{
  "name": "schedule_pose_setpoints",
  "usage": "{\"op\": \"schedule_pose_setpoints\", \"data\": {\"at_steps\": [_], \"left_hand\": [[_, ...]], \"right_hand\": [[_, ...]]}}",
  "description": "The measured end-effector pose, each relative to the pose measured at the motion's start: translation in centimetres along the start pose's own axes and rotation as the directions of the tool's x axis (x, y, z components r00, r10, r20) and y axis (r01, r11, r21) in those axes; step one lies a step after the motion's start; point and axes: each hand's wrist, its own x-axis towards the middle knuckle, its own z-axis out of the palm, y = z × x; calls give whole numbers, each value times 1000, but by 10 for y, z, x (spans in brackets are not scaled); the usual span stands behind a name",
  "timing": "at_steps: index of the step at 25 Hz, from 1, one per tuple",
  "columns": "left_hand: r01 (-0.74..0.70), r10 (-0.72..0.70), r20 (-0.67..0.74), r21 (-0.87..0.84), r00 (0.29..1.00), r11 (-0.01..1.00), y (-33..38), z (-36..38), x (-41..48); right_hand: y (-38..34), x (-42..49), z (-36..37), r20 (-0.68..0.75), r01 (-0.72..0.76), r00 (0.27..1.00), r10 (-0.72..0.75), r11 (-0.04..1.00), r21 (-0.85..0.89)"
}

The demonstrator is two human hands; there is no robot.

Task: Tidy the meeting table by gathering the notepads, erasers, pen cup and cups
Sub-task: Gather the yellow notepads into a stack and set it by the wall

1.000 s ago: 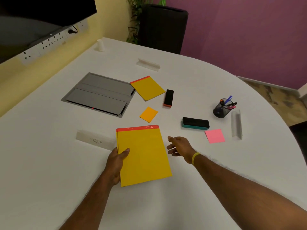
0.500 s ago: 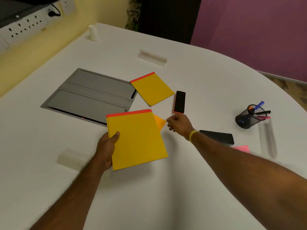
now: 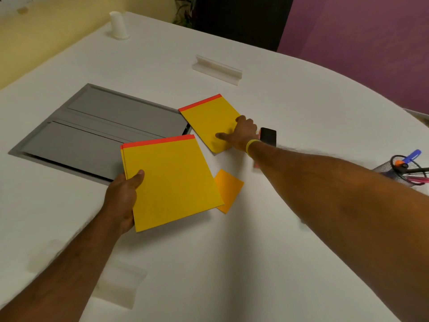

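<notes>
Small notepad (image 3: 210,120) lies mid-surface beside the grey hatch (image 3: 92,129); the right hand (image 3: 243,133) presses flat on it, ungripped. The left hand (image 3: 123,201) pinches the big notepad (image 3: 171,184). Dragging risks knocking the eraser (image 3: 268,136).

A white table (image 3: 301,108) fills most of the view. A grey panel (image 3: 92,126) with long flaps is set flat in the table at the left. Far from it, a clear plastic name holder (image 3: 218,67) lies on the table. A second clear holder (image 3: 118,287) stands near the bottom edge, blurred. In the far left corner of the table there is a small white cylinder (image 3: 118,25). Behind the table, the wall is yellow (image 3: 46,31) at the left and purple (image 3: 359,43) at the right, with a dark chair back (image 3: 239,19) and some plant leaves (image 3: 183,10) between them.
</notes>
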Motion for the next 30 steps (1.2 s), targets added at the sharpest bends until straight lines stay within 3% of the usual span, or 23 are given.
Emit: {"op": "schedule_pose_setpoints", "data": {"at_steps": [5, 11, 16, 19, 22, 26, 30], "left_hand": [[-2, 2, -17, -29, 1000, 1000, 0, -7, 19], [-6, 6, -34, -16, 999, 1000, -1, -8, 29], [-7, 7, -31, -16, 999, 1000, 0, -13, 31], [-1, 0, -37, -19, 999, 1000, 4, -13, 27], [0, -1, -38, -21, 999, 1000, 11, -12, 17], [-28, 28, -27, -26, 999, 999, 26, -13, -10], [-50, 50, -14, -28, 999, 998, 41, -12, -53]], "right_hand": [[-2, 40, 0, 93, -90, 990, 104, 985, -149], [-1, 55, -5, 109, -128, 981, 162, 955, -269], [-3, 58, -18, 113, -167, 976, 189, 969, -180], [-8, 54, -31, 113, -133, 984, 135, 991, -21], [-17, 44, -55, 108, -105, 991, 76, 948, 299], [-29, -3, -101, 94, -67, 996, 11, 784, 617], [-24, -83, -137, 181, -115, 981, -73, 532, 839]]}}
